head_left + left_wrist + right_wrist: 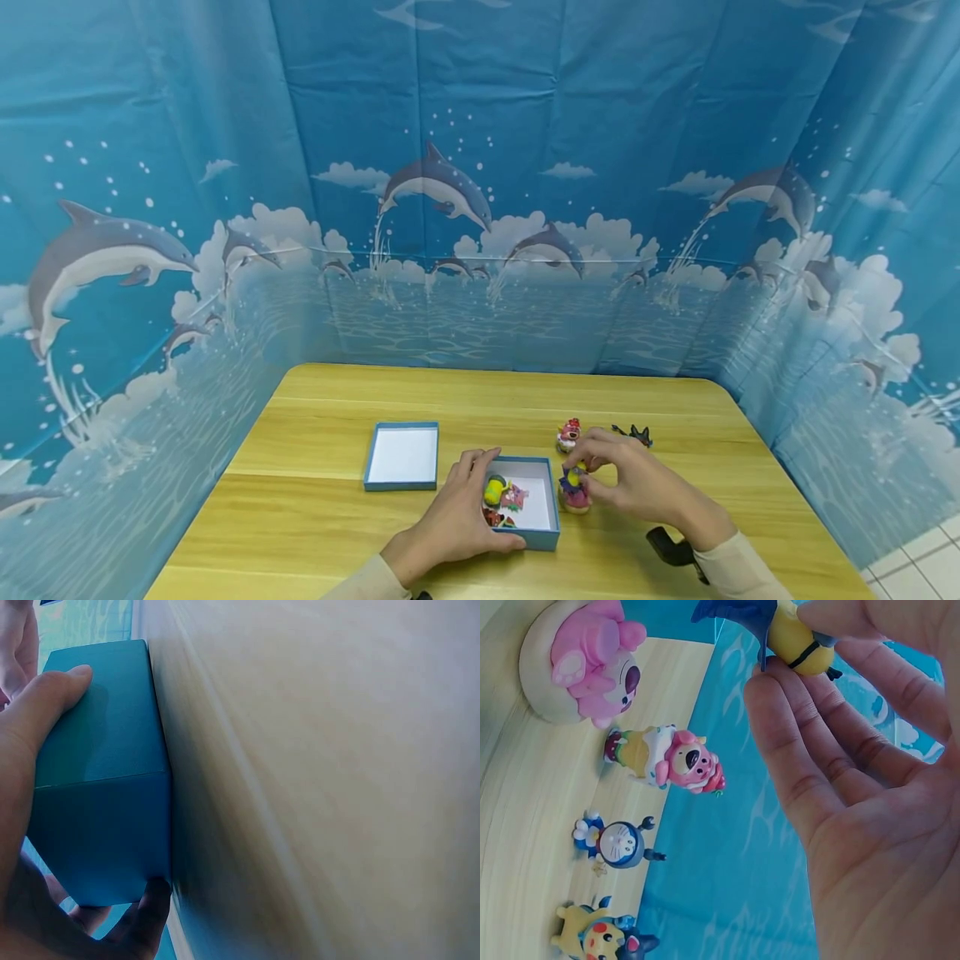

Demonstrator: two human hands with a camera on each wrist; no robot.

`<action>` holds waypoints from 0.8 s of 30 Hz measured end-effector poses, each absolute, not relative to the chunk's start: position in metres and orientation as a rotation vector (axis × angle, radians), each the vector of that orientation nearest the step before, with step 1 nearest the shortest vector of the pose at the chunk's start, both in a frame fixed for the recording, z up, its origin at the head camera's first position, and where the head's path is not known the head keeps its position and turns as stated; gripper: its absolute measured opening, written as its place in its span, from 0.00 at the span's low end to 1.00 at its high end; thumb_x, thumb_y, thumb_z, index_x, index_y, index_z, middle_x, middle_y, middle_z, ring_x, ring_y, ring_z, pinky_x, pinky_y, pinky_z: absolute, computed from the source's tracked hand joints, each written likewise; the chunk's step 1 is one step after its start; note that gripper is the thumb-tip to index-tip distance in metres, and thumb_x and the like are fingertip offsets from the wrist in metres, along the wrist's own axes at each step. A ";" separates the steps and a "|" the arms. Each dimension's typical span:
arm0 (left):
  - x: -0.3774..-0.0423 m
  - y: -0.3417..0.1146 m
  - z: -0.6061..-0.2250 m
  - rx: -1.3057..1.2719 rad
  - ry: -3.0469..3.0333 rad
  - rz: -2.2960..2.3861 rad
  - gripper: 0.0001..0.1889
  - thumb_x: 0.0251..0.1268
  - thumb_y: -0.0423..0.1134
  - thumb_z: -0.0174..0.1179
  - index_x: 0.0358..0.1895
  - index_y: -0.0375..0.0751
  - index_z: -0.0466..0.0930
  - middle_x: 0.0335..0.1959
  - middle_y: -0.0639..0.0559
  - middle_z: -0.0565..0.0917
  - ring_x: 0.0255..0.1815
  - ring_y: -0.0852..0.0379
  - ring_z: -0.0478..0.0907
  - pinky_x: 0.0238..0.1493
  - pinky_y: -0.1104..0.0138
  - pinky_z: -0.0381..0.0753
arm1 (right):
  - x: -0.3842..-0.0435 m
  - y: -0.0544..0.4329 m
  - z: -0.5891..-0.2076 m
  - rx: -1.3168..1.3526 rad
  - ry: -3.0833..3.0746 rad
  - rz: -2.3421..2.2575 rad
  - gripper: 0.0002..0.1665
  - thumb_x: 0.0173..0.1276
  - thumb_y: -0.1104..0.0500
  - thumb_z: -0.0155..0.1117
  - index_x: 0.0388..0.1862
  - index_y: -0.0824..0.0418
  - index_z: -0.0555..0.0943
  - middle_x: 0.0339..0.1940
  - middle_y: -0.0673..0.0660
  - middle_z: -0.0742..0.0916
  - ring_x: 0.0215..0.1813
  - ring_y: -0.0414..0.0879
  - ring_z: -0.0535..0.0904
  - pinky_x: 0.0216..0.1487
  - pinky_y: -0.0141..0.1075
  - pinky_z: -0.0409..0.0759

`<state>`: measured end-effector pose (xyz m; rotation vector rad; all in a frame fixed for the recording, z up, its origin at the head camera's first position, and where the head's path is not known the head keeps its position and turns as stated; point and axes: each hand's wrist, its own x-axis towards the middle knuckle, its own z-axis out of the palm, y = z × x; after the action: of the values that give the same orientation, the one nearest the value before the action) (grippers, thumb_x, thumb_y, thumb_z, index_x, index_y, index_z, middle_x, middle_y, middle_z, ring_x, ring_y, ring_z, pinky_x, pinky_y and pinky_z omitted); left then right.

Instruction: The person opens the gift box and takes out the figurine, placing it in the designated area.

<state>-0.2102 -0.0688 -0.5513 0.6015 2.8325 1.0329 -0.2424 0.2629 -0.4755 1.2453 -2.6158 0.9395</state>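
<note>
My left hand [467, 515] grips a blue open box [542, 540], thumb along its near wall and fingers round the left side. In the left wrist view the box's outer walls [105, 735] fill the space between thumb and fingers. Several small figurines lie inside, among them a yellow one [494, 490] and a pink one [514, 497]. Right of the box, my right hand [626, 475] pinches a yellow minion figurine [801, 637] with a dark blue cape, held above the table. Close by stands a pink bear figurine [589, 656] on a pale round base.
A blue-edged lid [403, 454], white inside, lies left of the box. Behind the right hand stand a bear with a strawberry hat [690, 761], a dark-hooded blue and white figurine [617, 844] and a yellow figurine with red cheeks [592, 937]. A dolphin-print curtain [480, 317] surrounds the table.
</note>
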 end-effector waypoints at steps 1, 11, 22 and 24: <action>-0.210 -0.069 -0.551 0.601 2.833 1.032 0.73 0.52 0.76 0.87 0.96 0.51 0.56 0.86 0.46 0.70 0.75 0.47 0.75 0.73 0.44 0.86 | -0.243 0.264 -0.476 1.244 -2.616 0.941 0.20 0.78 0.70 0.77 0.58 0.48 0.91 0.60 0.48 0.92 0.53 0.38 0.89 0.53 0.41 0.94; -0.211 -0.069 -0.554 0.604 2.838 1.028 0.73 0.51 0.76 0.87 0.96 0.51 0.56 0.86 0.47 0.69 0.75 0.48 0.75 0.73 0.45 0.87 | -0.243 0.272 -0.478 1.226 -2.611 0.914 0.21 0.76 0.73 0.78 0.57 0.49 0.91 0.59 0.48 0.92 0.54 0.40 0.90 0.53 0.41 0.94; -0.212 -0.069 -0.554 0.594 2.829 1.032 0.74 0.51 0.76 0.87 0.97 0.51 0.56 0.87 0.46 0.69 0.76 0.47 0.74 0.74 0.44 0.86 | -0.245 0.281 -0.480 1.224 -2.602 0.880 0.23 0.73 0.73 0.79 0.56 0.48 0.91 0.55 0.45 0.91 0.52 0.42 0.88 0.52 0.41 0.93; -0.212 -0.069 -0.554 0.595 2.832 1.029 0.74 0.51 0.76 0.87 0.97 0.51 0.55 0.87 0.46 0.69 0.76 0.47 0.74 0.75 0.44 0.86 | -0.245 0.283 -0.481 1.212 -2.614 0.883 0.23 0.74 0.73 0.79 0.56 0.48 0.91 0.55 0.44 0.91 0.53 0.41 0.88 0.52 0.42 0.93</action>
<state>-0.2120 -0.0686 -0.5545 0.5951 2.8316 1.0294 -0.2446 0.2828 -0.4808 1.2121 -2.6138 0.8832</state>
